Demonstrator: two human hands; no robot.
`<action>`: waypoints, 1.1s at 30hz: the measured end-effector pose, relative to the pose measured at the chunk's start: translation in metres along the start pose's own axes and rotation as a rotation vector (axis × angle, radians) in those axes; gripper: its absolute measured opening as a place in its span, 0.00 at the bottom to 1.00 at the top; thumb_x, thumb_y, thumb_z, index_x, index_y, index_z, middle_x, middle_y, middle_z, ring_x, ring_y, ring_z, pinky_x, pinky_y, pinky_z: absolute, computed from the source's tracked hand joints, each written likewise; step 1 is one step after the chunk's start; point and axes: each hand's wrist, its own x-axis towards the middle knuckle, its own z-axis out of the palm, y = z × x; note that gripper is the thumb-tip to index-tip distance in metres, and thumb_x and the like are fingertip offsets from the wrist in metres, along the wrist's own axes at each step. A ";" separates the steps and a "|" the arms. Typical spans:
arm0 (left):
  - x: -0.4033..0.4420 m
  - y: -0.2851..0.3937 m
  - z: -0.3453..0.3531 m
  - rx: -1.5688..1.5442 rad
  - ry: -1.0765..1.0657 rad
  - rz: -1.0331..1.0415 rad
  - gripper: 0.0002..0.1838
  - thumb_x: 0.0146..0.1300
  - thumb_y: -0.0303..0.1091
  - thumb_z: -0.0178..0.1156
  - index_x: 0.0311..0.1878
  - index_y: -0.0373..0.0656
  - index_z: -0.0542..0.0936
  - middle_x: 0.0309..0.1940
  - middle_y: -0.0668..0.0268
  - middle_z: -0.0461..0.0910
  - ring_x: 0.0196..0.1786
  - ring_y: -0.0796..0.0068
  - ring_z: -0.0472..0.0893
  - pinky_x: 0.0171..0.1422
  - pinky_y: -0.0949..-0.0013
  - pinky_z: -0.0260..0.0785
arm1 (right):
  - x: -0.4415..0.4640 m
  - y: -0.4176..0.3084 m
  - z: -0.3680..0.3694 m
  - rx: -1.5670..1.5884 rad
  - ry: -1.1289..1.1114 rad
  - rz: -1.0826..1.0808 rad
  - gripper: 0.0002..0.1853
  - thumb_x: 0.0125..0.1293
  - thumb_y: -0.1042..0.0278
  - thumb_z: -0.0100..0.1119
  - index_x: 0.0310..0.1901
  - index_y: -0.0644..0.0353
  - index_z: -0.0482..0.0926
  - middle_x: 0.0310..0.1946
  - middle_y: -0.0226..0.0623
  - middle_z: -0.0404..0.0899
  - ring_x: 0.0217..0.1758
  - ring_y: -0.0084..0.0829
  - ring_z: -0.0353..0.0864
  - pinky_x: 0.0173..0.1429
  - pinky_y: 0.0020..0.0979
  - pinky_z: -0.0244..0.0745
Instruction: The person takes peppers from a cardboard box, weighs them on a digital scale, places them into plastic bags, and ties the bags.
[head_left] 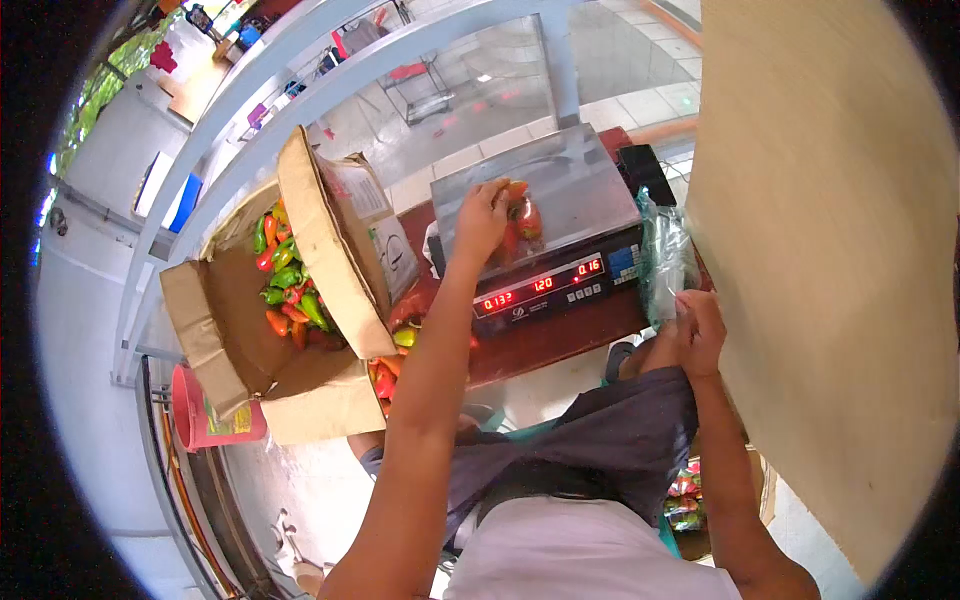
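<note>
On the steel platform (590, 190) of a digital scale (545, 309), at the upper centre of the frame, a few red and orange peppers (530, 220) are laid close together. The left hand (487, 212) is placed over the left side of these peppers, with its fingers curled and the orange pepper (517, 189) touched at their tips; whether it is firmly gripped or only touched cannot be told. By the right hand (703, 325), right of centre, the lower edge of a bunch of clear plastic bags (664, 265) is pinched between closed fingers, beside the scale's right end. Red figures are lit on the scale's front, with 1.20 in the middle and 0.16 at the right. The scale is supported by a dark red worktop (520, 352). At the left of the frame, green, red and orange peppers (286, 275) are held in an open cardboard box (225, 330), which is tilted in the view. More peppers (384, 378) are seen just beside its right flap, partly hidden by the left forearm. A pink bucket (190, 405) is seen below the box's left side, and the right side is filled by a tan panel (830, 250).
</note>
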 end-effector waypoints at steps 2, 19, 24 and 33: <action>-0.003 -0.005 0.002 0.000 0.014 0.055 0.14 0.67 0.33 0.59 0.54 0.43 0.82 0.49 0.52 0.81 0.53 0.49 0.79 0.60 0.55 0.72 | 0.000 -0.002 -0.002 0.015 -0.008 -0.014 0.04 0.66 0.74 0.60 0.41 0.61 0.80 0.40 0.44 0.82 0.44 0.44 0.82 0.53 0.40 0.76; -0.111 -0.058 -0.371 0.155 0.566 -0.243 0.09 0.65 0.25 0.57 0.45 0.32 0.82 0.39 0.51 0.86 0.40 0.65 0.86 0.46 0.65 0.77 | -0.022 -0.009 0.005 0.134 -0.137 0.149 0.06 0.71 0.69 0.56 0.42 0.64 0.76 0.43 0.42 0.79 0.50 0.38 0.78 0.56 0.36 0.74; -0.137 -0.224 -0.338 0.825 -0.324 -0.696 0.22 0.54 0.33 0.62 0.53 0.39 0.80 0.43 0.46 0.84 0.50 0.47 0.84 0.55 0.53 0.76 | -0.022 -0.026 -0.003 0.217 -0.004 0.160 0.04 0.69 0.74 0.56 0.43 0.64 0.77 0.44 0.40 0.79 0.52 0.36 0.78 0.58 0.34 0.73; -0.096 0.061 -0.322 -0.309 0.610 -0.167 0.29 0.60 0.21 0.65 0.66 0.41 0.73 0.50 0.65 0.82 0.49 0.77 0.81 0.52 0.71 0.76 | 0.007 -0.076 -0.042 0.121 0.081 0.074 0.09 0.65 0.79 0.55 0.47 0.62 0.78 0.44 0.41 0.81 0.49 0.40 0.80 0.59 0.38 0.73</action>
